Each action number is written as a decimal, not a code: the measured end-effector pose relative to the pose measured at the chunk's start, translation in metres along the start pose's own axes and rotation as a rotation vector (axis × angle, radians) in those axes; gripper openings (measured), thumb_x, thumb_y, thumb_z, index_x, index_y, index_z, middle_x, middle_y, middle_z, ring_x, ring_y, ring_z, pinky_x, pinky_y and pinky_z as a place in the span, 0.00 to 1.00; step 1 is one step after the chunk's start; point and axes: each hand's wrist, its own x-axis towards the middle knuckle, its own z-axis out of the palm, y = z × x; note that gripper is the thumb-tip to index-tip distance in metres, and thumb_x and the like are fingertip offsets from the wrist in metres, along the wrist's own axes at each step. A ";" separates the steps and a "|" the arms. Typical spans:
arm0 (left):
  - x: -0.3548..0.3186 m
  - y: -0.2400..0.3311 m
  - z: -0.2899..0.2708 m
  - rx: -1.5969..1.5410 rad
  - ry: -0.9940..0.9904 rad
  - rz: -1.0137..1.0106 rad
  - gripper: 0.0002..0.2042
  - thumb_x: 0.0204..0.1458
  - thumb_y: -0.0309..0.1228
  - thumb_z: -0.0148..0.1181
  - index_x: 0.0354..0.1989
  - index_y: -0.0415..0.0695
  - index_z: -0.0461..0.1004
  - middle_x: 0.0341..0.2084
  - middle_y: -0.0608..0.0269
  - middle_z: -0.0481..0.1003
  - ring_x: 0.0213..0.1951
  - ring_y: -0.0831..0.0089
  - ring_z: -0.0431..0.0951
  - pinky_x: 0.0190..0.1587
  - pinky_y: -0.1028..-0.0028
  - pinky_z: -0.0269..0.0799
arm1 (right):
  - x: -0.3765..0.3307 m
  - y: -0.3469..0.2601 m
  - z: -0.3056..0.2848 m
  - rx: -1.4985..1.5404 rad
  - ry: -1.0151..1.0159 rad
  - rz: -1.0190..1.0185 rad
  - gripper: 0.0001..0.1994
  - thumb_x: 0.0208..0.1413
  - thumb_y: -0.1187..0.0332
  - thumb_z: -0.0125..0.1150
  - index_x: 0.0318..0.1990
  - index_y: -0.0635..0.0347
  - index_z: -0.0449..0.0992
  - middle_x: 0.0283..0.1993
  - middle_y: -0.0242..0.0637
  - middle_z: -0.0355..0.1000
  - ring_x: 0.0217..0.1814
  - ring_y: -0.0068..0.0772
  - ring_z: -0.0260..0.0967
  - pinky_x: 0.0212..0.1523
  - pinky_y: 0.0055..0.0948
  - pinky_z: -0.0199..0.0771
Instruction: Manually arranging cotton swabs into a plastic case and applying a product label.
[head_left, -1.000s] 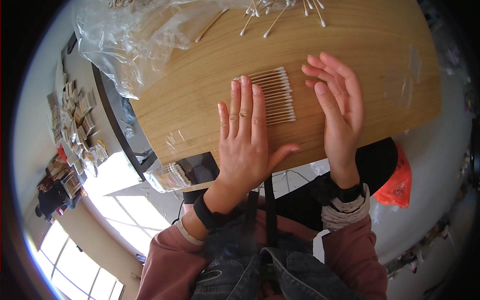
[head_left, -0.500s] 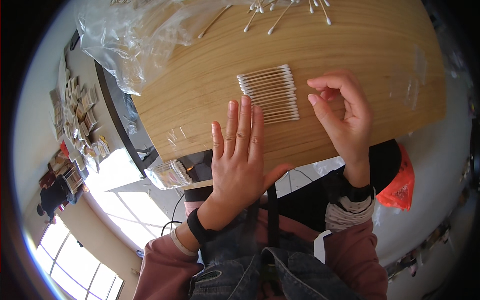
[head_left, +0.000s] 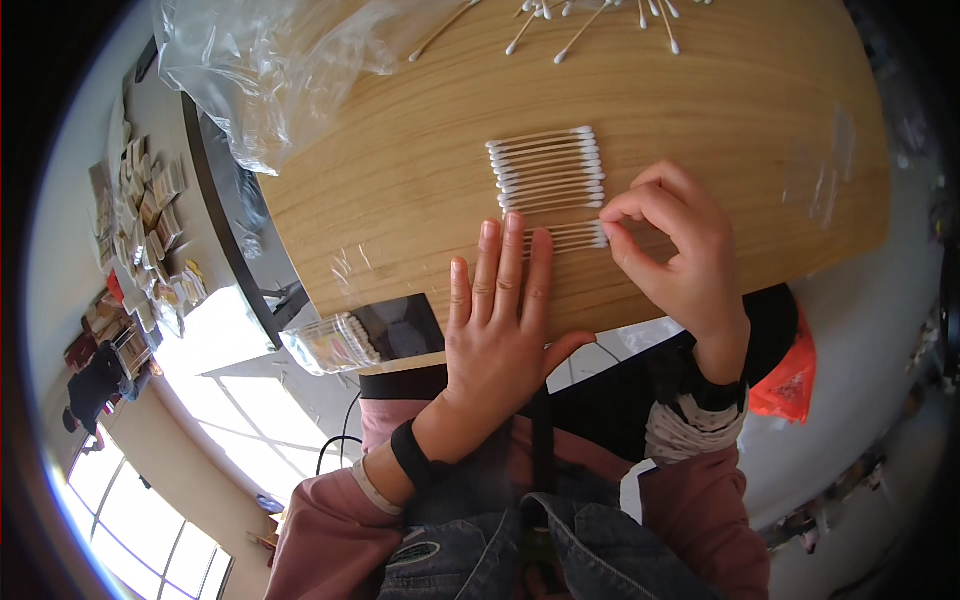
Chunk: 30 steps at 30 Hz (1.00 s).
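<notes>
A row of cotton swabs (head_left: 546, 172) lies side by side on the wooden table (head_left: 720, 110), white tips lined up at both ends. A gap splits off a smaller near group of swabs (head_left: 575, 238). My left hand (head_left: 500, 330) lies flat with fingers stretched out, its fingertips over the left ends of the near group and hiding them. At that group's right ends, my right hand (head_left: 680, 250) is closed in a pinch, thumb and forefinger on the white tips. How many swabs the pinch takes in cannot be made out.
Loose cotton swabs (head_left: 585, 35) are scattered at the far edge. A crumpled clear plastic bag (head_left: 265, 85) covers the far left. At the near left edge sits a clear pack of cotton swabs (head_left: 335, 345). An orange-red bag (head_left: 783, 370) hangs beyond the table at right.
My right hand has moved left and closed onto the swab tips. A gap has opened in the row, with the near swabs apart from the others. The left hand stays flat.
</notes>
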 end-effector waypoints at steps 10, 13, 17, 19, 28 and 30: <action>-0.001 0.000 0.003 -0.012 0.038 0.009 0.47 0.53 0.64 0.53 0.73 0.38 0.58 0.74 0.42 0.54 0.75 0.49 0.52 0.74 0.49 0.42 | 0.010 -0.023 -0.005 -0.401 -0.176 -0.013 0.10 0.44 0.81 0.67 0.31 0.58 0.72 0.32 0.34 0.68 0.30 0.37 0.71 0.30 0.34 0.70; -0.002 0.000 0.006 -0.019 0.047 0.025 0.51 0.51 0.64 0.58 0.73 0.35 0.55 0.73 0.36 0.51 0.75 0.42 0.49 0.73 0.44 0.43 | 0.016 -0.034 -0.002 -0.500 -0.252 0.059 0.08 0.45 0.78 0.66 0.30 0.58 0.71 0.31 0.35 0.68 0.28 0.41 0.71 0.28 0.37 0.71; -0.003 0.001 0.012 -0.014 0.077 0.027 0.51 0.51 0.66 0.57 0.73 0.35 0.56 0.73 0.35 0.52 0.75 0.42 0.50 0.73 0.45 0.43 | 0.018 -0.036 -0.003 -0.640 -0.301 0.010 0.07 0.44 0.76 0.65 0.29 0.60 0.71 0.30 0.36 0.69 0.27 0.46 0.73 0.27 0.41 0.73; -0.001 0.001 0.012 -0.009 0.089 0.029 0.51 0.50 0.66 0.56 0.73 0.35 0.57 0.73 0.35 0.52 0.75 0.42 0.50 0.73 0.45 0.44 | 0.015 -0.038 -0.013 -0.595 -0.254 -0.009 0.08 0.44 0.77 0.65 0.29 0.60 0.70 0.30 0.35 0.68 0.27 0.44 0.72 0.27 0.40 0.72; 0.017 -0.010 -0.002 -0.236 0.207 0.030 0.50 0.50 0.56 0.66 0.74 0.34 0.53 0.74 0.31 0.43 0.76 0.36 0.42 0.71 0.38 0.42 | -0.106 -0.055 -0.151 -0.633 0.266 0.644 0.07 0.48 0.81 0.60 0.33 0.59 0.71 0.31 0.28 0.61 0.31 0.19 0.56 0.31 0.21 0.59; 0.018 -0.021 -0.012 -0.239 0.276 -0.019 0.47 0.51 0.53 0.67 0.73 0.35 0.55 0.74 0.33 0.47 0.75 0.38 0.46 0.71 0.40 0.44 | -0.159 -0.042 -0.185 -0.752 0.264 0.796 0.05 0.50 0.80 0.60 0.34 0.61 0.71 0.32 0.28 0.62 0.33 0.20 0.58 0.36 0.21 0.62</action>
